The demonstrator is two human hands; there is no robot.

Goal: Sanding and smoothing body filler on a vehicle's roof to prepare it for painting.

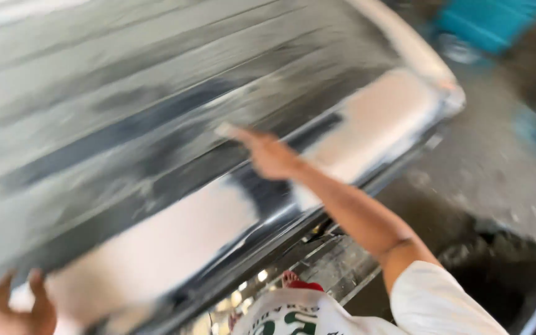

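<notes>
1. Our right hand [270,155] reached out across the roof [125,124], fingers together and stretched forward, pressing a small pale pad [226,129] flat against the ribbed metal.
2. Whether the fingers pinched that pad or only pushed on it, we could not tell: the picture was blurred.
3. Our left hand [10,310] sat low at the near corner, fingers spread apart, resting on the roof's edge with nothing in it.
4. The roof ran slantwise across the view, dull grey and dark in streaks, with pale filler patches [379,121] along its near edge; the pad lay just above that strip, well apart from the left hand.
5. We wore a white shirt [432,304], its sleeve ending above the elbow.
6. Beyond the roof's far corner lay a grey floor [485,167] and something teal [488,22], too blurred to name.
</notes>
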